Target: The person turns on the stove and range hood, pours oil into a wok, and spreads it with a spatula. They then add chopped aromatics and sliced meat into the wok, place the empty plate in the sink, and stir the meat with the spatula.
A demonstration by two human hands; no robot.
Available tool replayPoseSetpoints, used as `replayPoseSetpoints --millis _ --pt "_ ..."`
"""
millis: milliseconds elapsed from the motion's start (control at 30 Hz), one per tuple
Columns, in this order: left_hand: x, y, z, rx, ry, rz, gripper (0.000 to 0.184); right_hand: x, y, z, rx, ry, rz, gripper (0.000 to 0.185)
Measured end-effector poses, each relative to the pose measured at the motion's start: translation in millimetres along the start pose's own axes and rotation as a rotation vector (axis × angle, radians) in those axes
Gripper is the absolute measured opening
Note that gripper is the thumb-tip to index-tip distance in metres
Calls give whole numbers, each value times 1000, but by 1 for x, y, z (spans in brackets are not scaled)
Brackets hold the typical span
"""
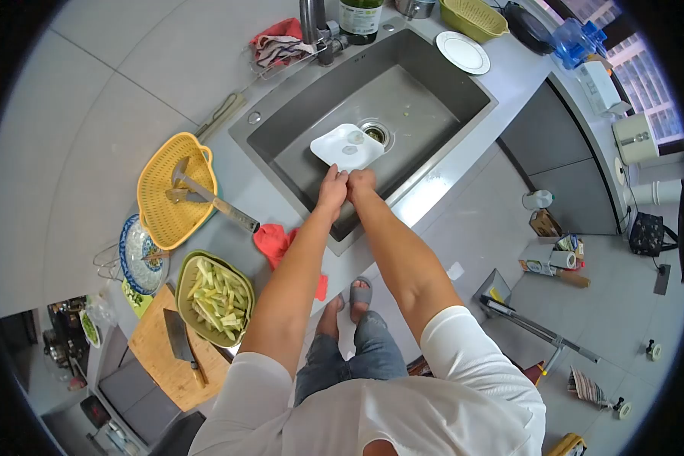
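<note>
A white rectangular dish (334, 144) with rounded corners is over the sink basin, close to the drain (375, 134). Pale, wet-looking round patches show on its surface. My left hand (333, 188) is closed on the dish's near edge. Right beside it, my right hand (362, 182) is closed at the same edge, and the two hands almost touch. Most of the fingers are hidden beneath the hands. The grey sink (292, 156) surrounds both hands, and the faucet (311, 26) stands at its far left side.
Left of the sink are a yellow colander (150, 201) with a peeler-like metal tool across it, a red cloth (272, 242), a green basket (182, 292) of cut vegetable strips, and a cleaver (177, 334) on a wooden board (156, 357). A white plate (463, 52) lies at the right rim.
</note>
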State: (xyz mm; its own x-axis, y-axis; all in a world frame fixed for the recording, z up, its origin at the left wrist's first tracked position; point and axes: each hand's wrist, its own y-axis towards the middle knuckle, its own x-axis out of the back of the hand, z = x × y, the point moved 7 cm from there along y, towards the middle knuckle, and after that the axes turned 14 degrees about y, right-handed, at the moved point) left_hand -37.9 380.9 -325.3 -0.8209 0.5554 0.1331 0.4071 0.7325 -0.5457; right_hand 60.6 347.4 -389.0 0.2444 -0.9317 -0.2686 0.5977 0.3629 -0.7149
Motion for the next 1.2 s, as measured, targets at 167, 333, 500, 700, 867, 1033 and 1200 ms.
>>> replayPoseSetpoints --millis 167,333,500,700,867,1033,1200 --pt "8 -6 -15 6 -83 15 58 -15 9 -20 -63 7 106 41" --pt "15 -47 -67 -122 -317 47 53 -51 -114 53 125 166 361 55" --pt "53 -139 -139 -403 -434 -46 56 -78 -223 103 350 -15 616 48" --pt "159 -270 -157 -610 -473 -279 57 -127 -387 74 377 -62 959 48" --pt "260 -388 -114 -720 -473 -557 66 -149 -519 -10 245 -130 1304 53" --pt "355 -519 -34 -784 -465 -798 60 -134 -662 -116 92 -215 1497 57" --pt "419 -673 64 -693 -443 -1006 58 -88 -786 -240 -29 -304 1654 57"
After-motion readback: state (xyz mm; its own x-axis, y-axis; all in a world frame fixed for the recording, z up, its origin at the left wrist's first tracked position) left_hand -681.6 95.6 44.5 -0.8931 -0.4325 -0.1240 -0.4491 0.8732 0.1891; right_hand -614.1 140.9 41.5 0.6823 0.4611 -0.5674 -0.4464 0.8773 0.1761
